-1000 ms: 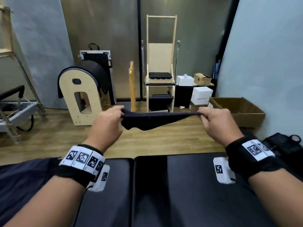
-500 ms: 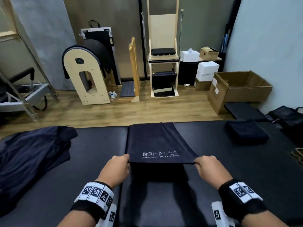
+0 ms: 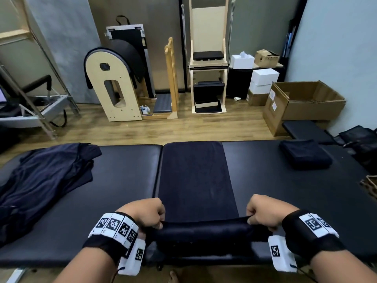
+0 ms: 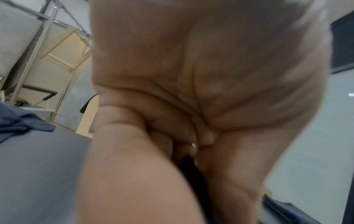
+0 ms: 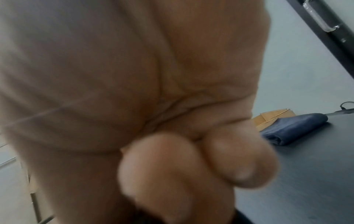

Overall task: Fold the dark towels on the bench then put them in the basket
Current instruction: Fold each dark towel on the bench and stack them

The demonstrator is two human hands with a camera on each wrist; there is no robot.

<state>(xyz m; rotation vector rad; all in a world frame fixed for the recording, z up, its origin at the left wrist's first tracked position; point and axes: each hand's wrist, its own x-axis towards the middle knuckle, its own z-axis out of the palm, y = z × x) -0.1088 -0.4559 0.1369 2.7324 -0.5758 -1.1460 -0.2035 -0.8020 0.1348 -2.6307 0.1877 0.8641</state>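
Observation:
A dark towel (image 3: 195, 180) lies flat and lengthwise across the middle of the black bench (image 3: 122, 190). Its near end hangs over the front edge. My left hand (image 3: 157, 220) pinches the near left corner, and my right hand (image 3: 253, 218) pinches the near right corner. A folded dark towel (image 3: 305, 154) (image 5: 295, 128) sits at the bench's far right. A heap of unfolded dark towels (image 3: 40, 180) (image 4: 21, 121) covers the left end. The basket's woven rim (image 3: 370, 185) shows at the right edge. Both wrist views are mostly filled by blurred curled fingers.
Beyond the bench is wooden floor with pilates equipment (image 3: 116, 82), a wooden chair frame (image 3: 208, 64), white boxes (image 3: 263, 80) and an open cardboard box (image 3: 306, 103). Black bags (image 3: 359, 137) lie by the right wall.
The towel was held stretched in the air; it has come down flat on the bench and my hands have drawn its near edge back to the front edge.

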